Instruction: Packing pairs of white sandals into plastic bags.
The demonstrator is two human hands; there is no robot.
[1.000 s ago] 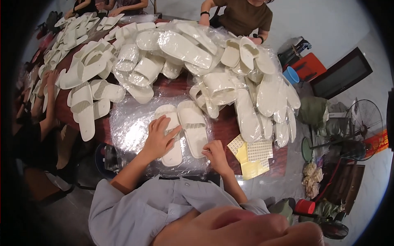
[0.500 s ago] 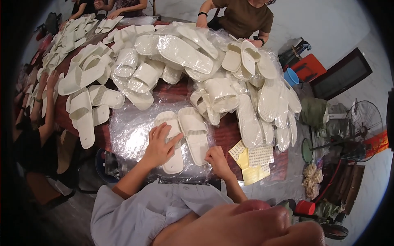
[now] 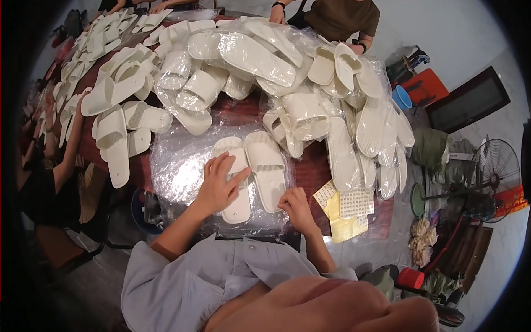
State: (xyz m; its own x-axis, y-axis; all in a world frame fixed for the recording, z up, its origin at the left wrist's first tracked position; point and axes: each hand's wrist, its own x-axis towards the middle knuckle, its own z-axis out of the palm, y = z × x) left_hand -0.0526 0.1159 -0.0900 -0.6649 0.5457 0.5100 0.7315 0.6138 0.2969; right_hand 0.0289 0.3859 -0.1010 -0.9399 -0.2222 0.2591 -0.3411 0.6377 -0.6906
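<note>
Two white slippers lie side by side on a sheet of clear plastic (image 3: 180, 171) in front of me. My left hand (image 3: 217, 185) rests flat on the left slipper (image 3: 237, 206), fingers spread. My right hand (image 3: 297, 207) is at the heel end of the right slipper (image 3: 266, 169), fingers curled at the plastic's near edge; whether it pinches the plastic I cannot tell.
Piles of white slippers (image 3: 249, 52), many in clear bags, cover the dark red table (image 3: 243, 113). Yellow and white sticker sheets (image 3: 345, 210) lie at my right. Another person (image 3: 343, 16) sits across; an arm (image 3: 63, 163) reaches in at left. A fan (image 3: 495, 166) stands right.
My left hand has stayed on the left slipper while my right hand shifted slightly along the near edge. The view has tilted a little.
</note>
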